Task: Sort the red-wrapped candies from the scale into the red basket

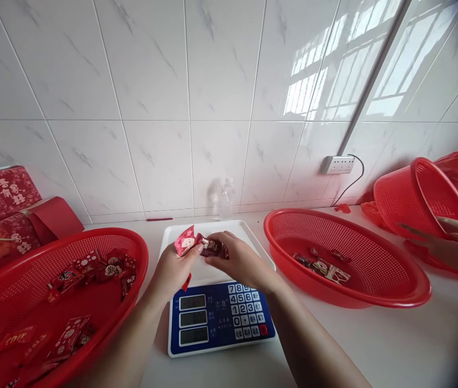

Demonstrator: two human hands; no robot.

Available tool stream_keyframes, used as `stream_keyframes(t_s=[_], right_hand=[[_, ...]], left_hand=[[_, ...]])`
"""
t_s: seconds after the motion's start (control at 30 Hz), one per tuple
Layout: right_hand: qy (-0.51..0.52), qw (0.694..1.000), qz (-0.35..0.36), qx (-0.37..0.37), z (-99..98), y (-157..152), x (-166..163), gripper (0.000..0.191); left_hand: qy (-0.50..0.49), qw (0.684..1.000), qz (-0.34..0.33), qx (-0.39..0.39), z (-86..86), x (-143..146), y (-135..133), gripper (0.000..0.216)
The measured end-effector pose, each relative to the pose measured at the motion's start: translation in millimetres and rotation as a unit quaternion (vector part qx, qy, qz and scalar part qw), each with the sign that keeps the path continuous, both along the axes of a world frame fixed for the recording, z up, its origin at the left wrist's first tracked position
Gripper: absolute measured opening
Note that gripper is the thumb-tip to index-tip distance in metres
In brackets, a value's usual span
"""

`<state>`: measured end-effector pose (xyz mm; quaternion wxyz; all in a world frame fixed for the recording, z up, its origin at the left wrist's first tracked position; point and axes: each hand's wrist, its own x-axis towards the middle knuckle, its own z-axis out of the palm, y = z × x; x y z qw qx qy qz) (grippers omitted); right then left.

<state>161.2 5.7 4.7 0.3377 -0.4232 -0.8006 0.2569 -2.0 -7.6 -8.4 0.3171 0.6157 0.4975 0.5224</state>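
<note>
Above the white pan (pixel 208 272) of a blue-fronted weighing scale (pixel 220 318), my two hands meet. My left hand (pixel 174 267) is closed on a pinkish-red wrapped candy packet (pixel 185 241) with a pale picture printed on it; another red bit pokes out under the palm. Pinched in my right hand (pixel 239 261) is a dark red wrapped candy packet (pixel 211 246), its end close to my left thumb. To the left, a red plastic basket (pixel 129 237) holds several red packets (pixel 87 264). The red basket (pixel 407 280) on the right contains a few small packets (pixel 329 269).
A clear plastic bottle (pixel 227 199) stands by the tiled wall. Red gift boxes (pixel 6 188) are stacked at far left. At far right another person's hands (pixel 451 245) are beside a tilted red basket (pixel 398 188). A power strip (pixel 339 164) with a cable is on the wall.
</note>
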Motion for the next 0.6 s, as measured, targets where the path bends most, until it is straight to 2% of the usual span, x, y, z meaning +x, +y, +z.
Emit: stream_keyframes(t_s=[0.07, 0.1, 0.2, 0.27, 0.4, 0.6], right_hand=[[0.072, 0.997, 0.014, -0.039, 1.1, 4.4, 3.8, 0.018], [0.083, 0.996, -0.009, -0.042, 0.4, 7.0, 4.5, 0.016], [0.018, 0.989, -0.143, 0.045, -7.3, 15.8, 3.1, 0.009], [-0.062, 0.974, -0.193, 0.106, -15.2, 21.9, 1.6, 0.013], [-0.188, 0.963, -0.157, 0.117, -25.4, 27.0, 1.1, 0.027], [-0.258, 0.957, -0.103, 0.088, -22.8, 20.3, 3.8, 0.037]], left_hand=[[-0.004, 1.000, 0.020, -0.006, -2.4, -4.1, 3.3, 0.026], [0.000, 1.000, 0.029, -0.008, -3.2, -5.6, 4.2, 0.027], [0.016, 0.998, 0.062, 0.000, -3.0, -7.7, 4.2, 0.028], [0.011, 0.997, 0.072, 0.004, -1.6, -7.9, 3.1, 0.031], [0.002, 0.998, 0.064, 0.007, 0.7, -8.4, 1.6, 0.034], [0.020, 0.998, 0.050, 0.011, -0.5, -8.2, 2.2, 0.034]])
